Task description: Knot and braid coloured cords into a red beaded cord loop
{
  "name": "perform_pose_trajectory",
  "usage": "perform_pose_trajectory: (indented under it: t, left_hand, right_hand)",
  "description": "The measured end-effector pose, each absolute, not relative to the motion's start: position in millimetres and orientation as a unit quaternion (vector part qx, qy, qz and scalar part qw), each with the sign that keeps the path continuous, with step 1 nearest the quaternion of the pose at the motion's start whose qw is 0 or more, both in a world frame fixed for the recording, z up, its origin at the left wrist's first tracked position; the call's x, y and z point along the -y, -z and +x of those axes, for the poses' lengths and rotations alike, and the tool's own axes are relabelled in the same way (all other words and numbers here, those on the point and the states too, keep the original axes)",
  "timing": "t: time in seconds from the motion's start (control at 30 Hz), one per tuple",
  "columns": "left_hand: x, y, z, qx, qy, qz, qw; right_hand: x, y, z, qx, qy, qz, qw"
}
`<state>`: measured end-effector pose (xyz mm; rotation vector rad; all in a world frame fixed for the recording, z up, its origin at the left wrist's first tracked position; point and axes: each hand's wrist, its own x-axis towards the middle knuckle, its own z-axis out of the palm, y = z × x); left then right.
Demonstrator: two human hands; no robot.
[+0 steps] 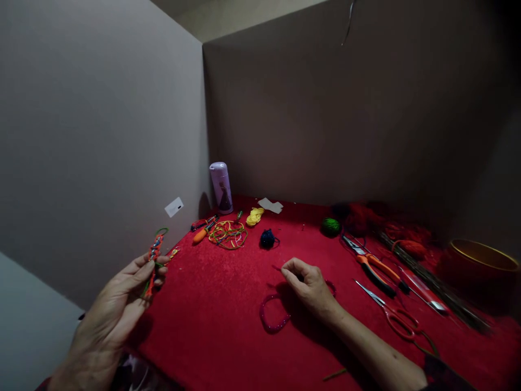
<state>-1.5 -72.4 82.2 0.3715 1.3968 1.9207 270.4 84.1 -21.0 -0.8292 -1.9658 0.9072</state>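
At the left, my left hand (126, 293) is raised and pinches a short knotted cord braid (154, 250) in orange, green and blue. A small green loop sticks out of its top end. Over the middle of the cloth, my right hand (309, 285) has thumb and forefinger pressed together on a thin dark-red strand, whose tip shows just left of the fingers. Under and beside this hand lies a curled magenta sparkly cord (262, 315); part of it is hidden by the hand. I cannot tell whether the strand belongs to that cord.
On the red cloth (215, 336) lie tangled coloured cords (228, 234), yellow yarn (255, 216), a dark-blue ball (267, 239) and a green ball (330, 227). A lilac bottle (222, 187) stands in the corner. Pliers (376, 269), scissors (396, 317), a cutter (423, 290) and a gold-rimmed bowl (480, 271) are right.
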Motion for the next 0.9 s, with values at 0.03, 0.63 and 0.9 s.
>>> perform_pose_trajectory:
  t: [0.03, 0.63, 0.9]
  left_hand:
    - [74, -79, -5, -0.540, -0.744, 0.160, 0.359]
    - [49, -15, -91, -0.821, -0.452, 0.293, 0.192]
    - [65, -29, -91, -0.891, -0.180, 0.401, -0.114]
  right_hand:
    - [-84, 21, 270, 0.778, -0.359, -0.328, 0.398]
    - [-84, 20, 270, 0.778, -0.355, -0.331, 0.399]
    - [-83, 23, 271, 0.777, -0.361, -0.331, 0.396]
